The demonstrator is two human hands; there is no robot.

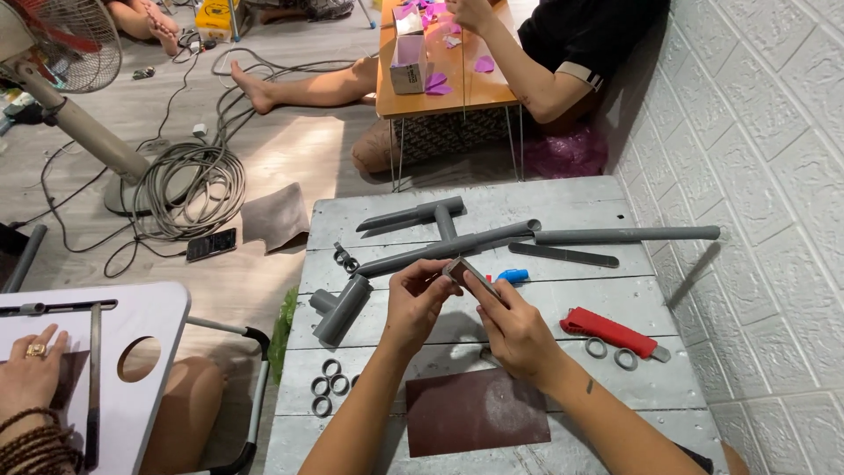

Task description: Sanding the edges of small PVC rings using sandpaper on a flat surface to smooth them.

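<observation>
Both my hands are raised over the grey wooden table (563, 198). My left hand (418, 299) and my right hand (514, 330) together hold a small flat grey strip (470, 274), the left pinching its upper end, the right gripping its lower end. Just behind them lies a long grey pipe (448, 249) with a tee fitting (341, 308) at its near end. A dark red-brown sheet of sandpaper (475, 409) lies flat under my forearms.
More grey pipes (624, 235) and a flat grey strip (563, 255) lie at the back. Several cut pipe rings (327, 387) sit left, two rings (611, 352) beside a red-handled cutter (611, 332) right. White brick wall on the right. Other people sit at small tables left and ahead.
</observation>
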